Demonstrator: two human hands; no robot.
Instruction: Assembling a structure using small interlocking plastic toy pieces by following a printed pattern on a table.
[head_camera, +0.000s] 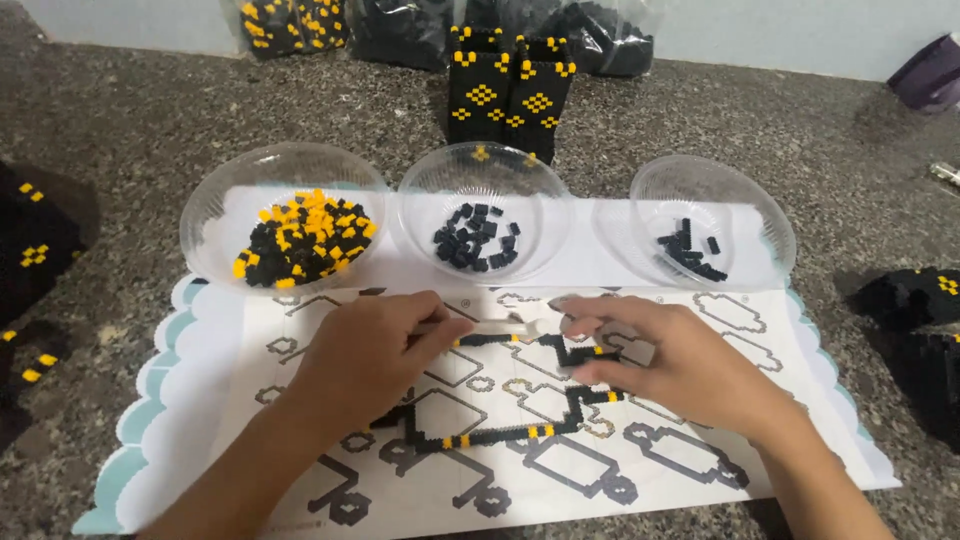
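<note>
Bead strip: a thin line of black beads with a few yellow ones (520, 432) lies on the pattern sheet, bending up in steps toward both hands
Pattern sheet: white paper with grey outline shapes (560, 470), flat on a white mat with a pale blue scalloped edge (150, 400), on a dark speckled counter (130, 120)
Left hand: the left hand (365, 355) is closed around a pale slim tool (490, 325), its tip pointing right just above the strip
Right hand: the right hand (665, 355) rests on the sheet, fingers pinched together on the upper end of the strip; what sits between the tips cannot be told
Bowls: three clear bowls stand beyond the sheet, the left bowl (285, 215) with mixed black and yellow beads, the middle bowl (483, 212) and the right bowl (712, 222) with black beads only
Behind: two finished black and yellow beaded bags (510, 95) stand upright behind the middle bowl, with clear bags of beads (400, 30) at the wall
</note>
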